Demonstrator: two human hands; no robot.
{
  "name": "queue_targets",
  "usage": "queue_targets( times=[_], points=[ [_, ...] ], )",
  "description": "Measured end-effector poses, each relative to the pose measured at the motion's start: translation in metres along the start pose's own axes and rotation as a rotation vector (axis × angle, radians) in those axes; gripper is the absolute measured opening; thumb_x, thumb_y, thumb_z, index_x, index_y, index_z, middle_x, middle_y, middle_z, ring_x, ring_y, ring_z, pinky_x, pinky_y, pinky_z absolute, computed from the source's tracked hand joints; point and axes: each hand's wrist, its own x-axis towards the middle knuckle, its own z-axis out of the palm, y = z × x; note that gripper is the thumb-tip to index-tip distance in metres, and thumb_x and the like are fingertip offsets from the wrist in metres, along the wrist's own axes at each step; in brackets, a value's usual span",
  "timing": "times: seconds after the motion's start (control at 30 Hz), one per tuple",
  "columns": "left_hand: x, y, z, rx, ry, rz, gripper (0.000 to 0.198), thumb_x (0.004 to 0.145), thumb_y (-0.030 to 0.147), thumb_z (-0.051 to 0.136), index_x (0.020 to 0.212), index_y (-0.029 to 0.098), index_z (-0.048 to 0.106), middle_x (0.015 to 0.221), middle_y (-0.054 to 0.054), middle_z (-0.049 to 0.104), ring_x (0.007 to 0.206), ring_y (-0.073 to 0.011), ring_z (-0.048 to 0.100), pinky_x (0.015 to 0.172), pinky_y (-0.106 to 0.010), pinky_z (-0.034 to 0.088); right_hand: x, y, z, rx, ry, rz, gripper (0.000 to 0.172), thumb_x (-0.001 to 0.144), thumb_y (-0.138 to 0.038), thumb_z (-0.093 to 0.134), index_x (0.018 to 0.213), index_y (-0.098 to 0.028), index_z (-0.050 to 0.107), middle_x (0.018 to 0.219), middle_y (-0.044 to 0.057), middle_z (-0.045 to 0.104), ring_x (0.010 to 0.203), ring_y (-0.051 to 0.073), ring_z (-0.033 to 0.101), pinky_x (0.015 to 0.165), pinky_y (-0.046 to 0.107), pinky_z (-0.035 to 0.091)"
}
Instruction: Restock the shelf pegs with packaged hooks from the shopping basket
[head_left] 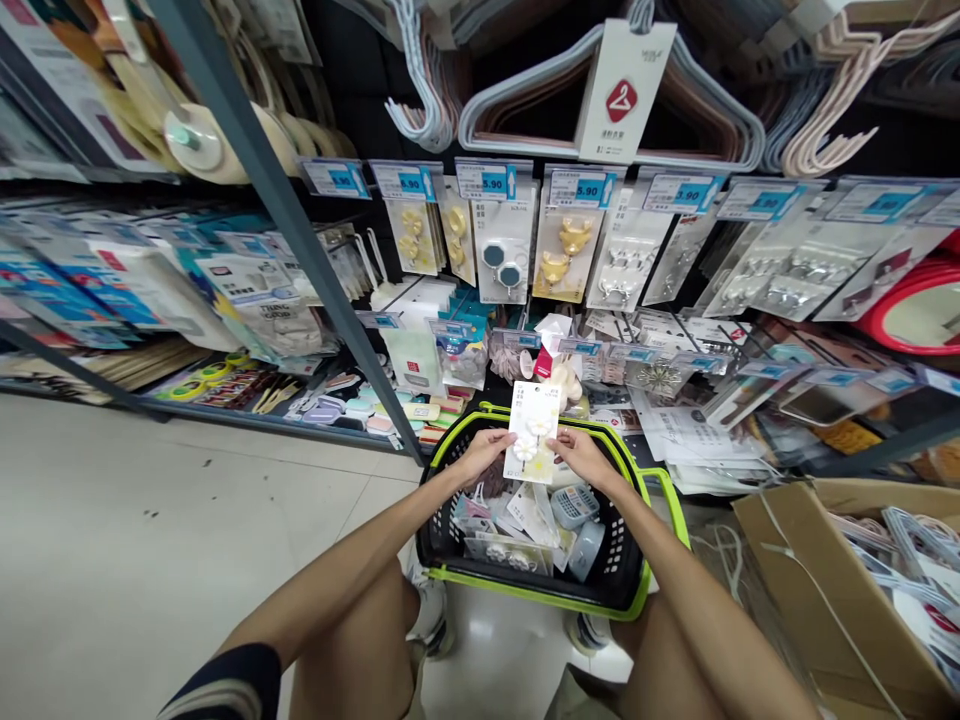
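Note:
Between my two hands is a white hook card [531, 408] with white flower-shaped pieces and a pale yellow print, held upright over a basket. My left hand [484, 454] pinches its left edge, and my right hand [585, 456] pinches the right edge. Below sits the black shopping basket [525, 596] with a lime-green rim, between my feet. Inside it lie several packaged goods, among them a grey-blue gridded item [574, 505] and a clear-fronted pack with white flowers [510, 553]. The card covers part of the basket's contents.
A shelf with price tags [495, 182] runs across the front, hung with carded hooks [566, 250] and clothes hangers [480, 125]. A slanting grey post [300, 235] stands left of the basket. An open cardboard box [825, 590] of hangers is at the right.

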Motion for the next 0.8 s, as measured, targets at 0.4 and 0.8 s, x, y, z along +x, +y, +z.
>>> queue_targets(
  times=[0.4,0.8],
  points=[
    [0.001,0.000,-0.004,0.080,-0.004,-0.020,0.054,0.066,0.056,0.086,0.095,0.010,0.078,0.090,-0.009,0.078,0.076,-0.0189,0.069,0.074,-0.031,0.055,-0.002,0.002,-0.001,-0.079,-0.041,0.005,0.028,0.084,-0.044,0.070,0.088,-0.017,0.065,0.082,0.003,0.070,0.071,0.013,0.063,0.064,0.024,0.053],
    [0.003,-0.008,-0.011,0.179,-0.009,-0.102,0.041,0.071,0.042,0.083,0.096,0.011,0.072,0.087,-0.008,0.076,0.070,-0.0152,0.066,0.064,-0.026,0.051,-0.003,0.010,-0.005,-0.222,-0.074,0.077,0.012,0.093,-0.025,0.063,0.095,-0.014,0.067,0.091,0.007,0.075,0.074,0.014,0.068,0.063,0.022,0.053]
  ],
)
